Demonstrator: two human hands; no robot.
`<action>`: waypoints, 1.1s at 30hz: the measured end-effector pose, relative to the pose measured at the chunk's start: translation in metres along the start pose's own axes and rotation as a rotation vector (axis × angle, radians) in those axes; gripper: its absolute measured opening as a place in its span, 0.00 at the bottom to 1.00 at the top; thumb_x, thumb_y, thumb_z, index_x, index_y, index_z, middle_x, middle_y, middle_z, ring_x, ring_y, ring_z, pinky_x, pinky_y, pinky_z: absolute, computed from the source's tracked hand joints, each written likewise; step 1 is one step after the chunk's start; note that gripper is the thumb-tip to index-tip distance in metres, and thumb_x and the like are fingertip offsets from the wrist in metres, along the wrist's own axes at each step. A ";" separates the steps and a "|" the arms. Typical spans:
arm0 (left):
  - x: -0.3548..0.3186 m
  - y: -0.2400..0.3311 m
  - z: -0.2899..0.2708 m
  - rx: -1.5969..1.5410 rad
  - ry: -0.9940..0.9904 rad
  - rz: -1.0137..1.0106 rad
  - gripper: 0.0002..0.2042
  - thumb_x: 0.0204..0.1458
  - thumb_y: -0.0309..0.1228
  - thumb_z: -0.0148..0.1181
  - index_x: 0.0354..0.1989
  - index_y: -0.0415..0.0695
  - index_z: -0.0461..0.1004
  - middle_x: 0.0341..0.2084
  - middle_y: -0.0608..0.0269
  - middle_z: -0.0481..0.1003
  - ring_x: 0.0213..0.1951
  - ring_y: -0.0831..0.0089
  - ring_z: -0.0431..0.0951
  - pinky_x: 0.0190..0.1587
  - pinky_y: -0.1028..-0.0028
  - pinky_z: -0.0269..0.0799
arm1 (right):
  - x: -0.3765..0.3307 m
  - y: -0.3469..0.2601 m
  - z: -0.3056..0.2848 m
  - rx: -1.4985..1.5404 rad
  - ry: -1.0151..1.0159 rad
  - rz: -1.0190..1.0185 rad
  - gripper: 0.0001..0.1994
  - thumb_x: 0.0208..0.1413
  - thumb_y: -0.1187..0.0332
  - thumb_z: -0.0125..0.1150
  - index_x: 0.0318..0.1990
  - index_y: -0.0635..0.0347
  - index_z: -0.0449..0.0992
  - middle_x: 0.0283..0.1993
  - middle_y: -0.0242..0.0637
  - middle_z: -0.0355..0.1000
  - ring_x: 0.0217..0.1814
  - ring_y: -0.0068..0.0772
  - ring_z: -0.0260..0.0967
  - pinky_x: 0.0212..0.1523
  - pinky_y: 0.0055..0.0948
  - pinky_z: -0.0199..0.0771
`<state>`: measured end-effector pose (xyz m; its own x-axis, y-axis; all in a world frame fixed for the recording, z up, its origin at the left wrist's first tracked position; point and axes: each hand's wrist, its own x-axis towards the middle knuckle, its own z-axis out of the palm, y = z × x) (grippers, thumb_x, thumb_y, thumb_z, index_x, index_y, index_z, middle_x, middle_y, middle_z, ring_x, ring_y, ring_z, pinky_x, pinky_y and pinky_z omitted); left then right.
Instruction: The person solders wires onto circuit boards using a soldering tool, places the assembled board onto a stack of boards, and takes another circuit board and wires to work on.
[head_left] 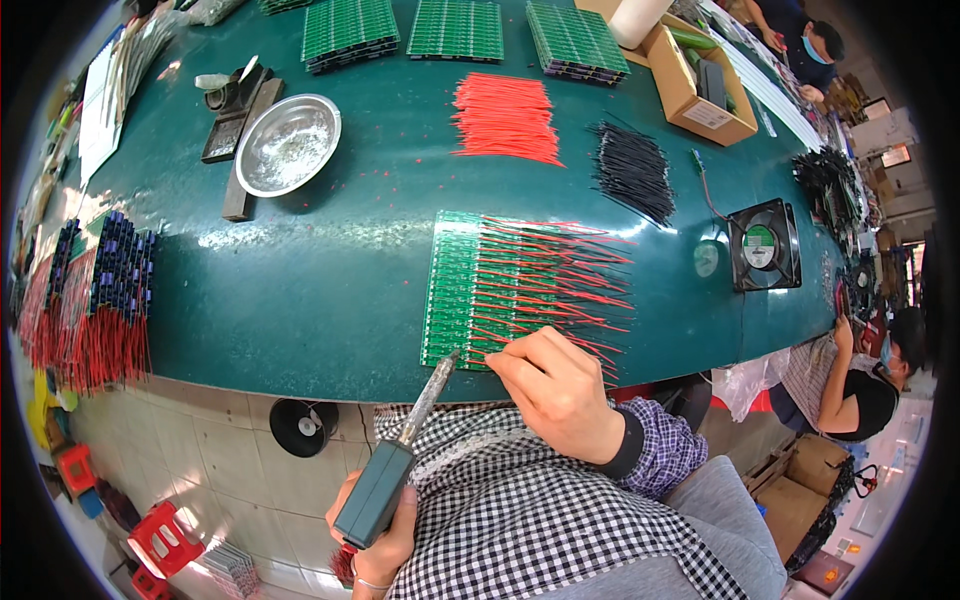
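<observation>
My left hand [399,538] is wrapped round the dark green handle of a soldering iron [376,492]. The iron's tip touches or hovers just over the lower edge of a green circuit board panel [447,270]; which of the two I cannot tell. Rows of red wires [560,262] run from the panel out to the right. Beside the tip, my right hand [562,395] pinches a red wire at the panel's lower edge, its thumb and forefinger closed. The held part of that wire is mostly hidden by the fingers.
Behind the panel lie a red wire bundle [508,118], a black wire bundle [635,172] and a metal bowl [289,146]. Board stacks [350,30] line the far side. A fan [764,246] stands right, wired boards [110,290] left. A person [860,385] sits at right.
</observation>
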<state>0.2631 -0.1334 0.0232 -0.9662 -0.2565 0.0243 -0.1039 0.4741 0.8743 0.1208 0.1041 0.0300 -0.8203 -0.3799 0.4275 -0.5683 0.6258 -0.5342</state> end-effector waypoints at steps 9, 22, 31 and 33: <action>0.006 0.012 -0.001 0.010 -0.052 -0.018 0.10 0.41 0.18 0.70 0.33 0.33 0.80 0.29 0.52 0.79 0.27 0.60 0.80 0.30 0.69 0.74 | -0.001 0.000 0.001 -0.016 -0.009 0.001 0.12 0.43 0.83 0.70 0.38 0.66 0.81 0.33 0.38 0.74 0.32 0.35 0.74 0.29 0.30 0.76; -0.008 -0.007 -0.003 -0.006 -0.008 -0.035 0.10 0.40 0.20 0.70 0.33 0.34 0.79 0.28 0.53 0.77 0.26 0.61 0.78 0.27 0.68 0.72 | -0.001 0.000 0.003 -0.017 0.004 0.013 0.11 0.44 0.83 0.71 0.37 0.66 0.81 0.32 0.37 0.73 0.32 0.35 0.73 0.28 0.30 0.75; -0.005 -0.002 -0.002 0.009 0.019 -0.013 0.11 0.41 0.22 0.71 0.34 0.34 0.79 0.28 0.53 0.76 0.25 0.61 0.77 0.28 0.68 0.71 | -0.003 0.001 -0.004 -0.019 -0.053 0.020 0.14 0.42 0.82 0.66 0.40 0.66 0.80 0.37 0.37 0.73 0.37 0.36 0.73 0.35 0.31 0.78; -0.004 -0.001 -0.002 0.022 0.023 -0.020 0.11 0.41 0.22 0.71 0.34 0.34 0.79 0.28 0.53 0.76 0.25 0.61 0.77 0.28 0.68 0.72 | -0.004 -0.001 -0.015 -0.022 -0.085 0.063 0.14 0.42 0.82 0.65 0.41 0.67 0.80 0.38 0.39 0.73 0.39 0.38 0.74 0.37 0.32 0.79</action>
<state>0.2677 -0.1347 0.0229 -0.9584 -0.2848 0.0184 -0.1281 0.4870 0.8639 0.1257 0.1148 0.0397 -0.8575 -0.3951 0.3295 -0.5145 0.6650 -0.5414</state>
